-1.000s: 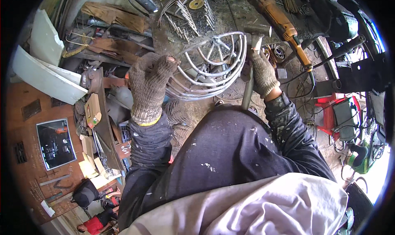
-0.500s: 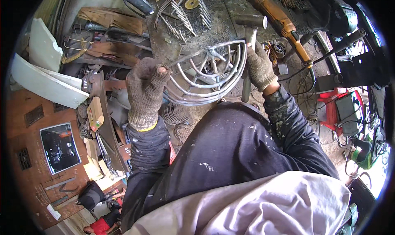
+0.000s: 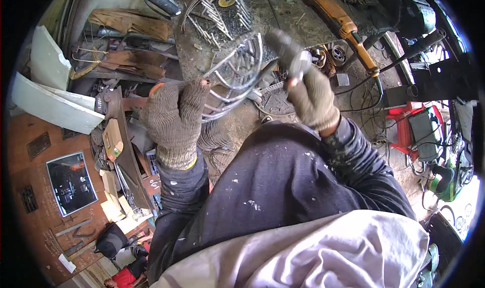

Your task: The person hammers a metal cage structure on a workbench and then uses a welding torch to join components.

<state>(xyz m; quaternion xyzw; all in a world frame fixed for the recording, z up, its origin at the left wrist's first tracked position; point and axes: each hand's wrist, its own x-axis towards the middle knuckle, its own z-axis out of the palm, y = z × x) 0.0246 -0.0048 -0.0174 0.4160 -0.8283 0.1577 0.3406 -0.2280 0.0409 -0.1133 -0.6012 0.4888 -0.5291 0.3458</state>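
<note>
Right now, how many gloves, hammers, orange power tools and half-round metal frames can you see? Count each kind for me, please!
Knitted gloves: 2
Hammer: 1 (it's blurry)
Orange power tool: 1
Half-round metal frame: 1
Total: 5

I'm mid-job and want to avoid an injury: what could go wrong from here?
A glancing blow from the motion-blurred hammer in the right hand might catch the left hand, which grips the curved metal frame. One left fingertip looks bare, so it could be scraped or pinched. The orange grinder has a loose cord to the right, which might snag.
</note>
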